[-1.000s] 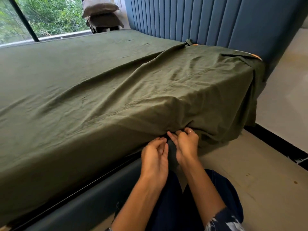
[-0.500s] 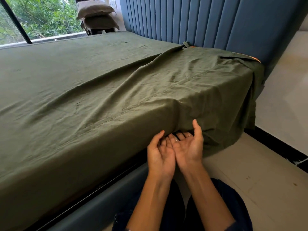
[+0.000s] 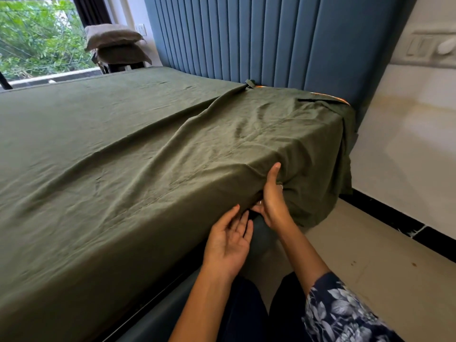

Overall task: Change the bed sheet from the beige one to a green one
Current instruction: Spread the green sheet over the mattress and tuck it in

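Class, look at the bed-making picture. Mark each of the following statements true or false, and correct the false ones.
1. A green sheet covers the mattress top. True.
2. The right hand rests flat on the floor. False: it is against the sheet at the mattress's side edge, thumb up over the fabric.
3. The left hand is palm-up with relaxed fingers, below the sheet's edge. True.
4. Two pillows lie on the bed. False: they are stacked on a stand beyond it, by the window.
5. The headboard is blue with vertical panels. True.
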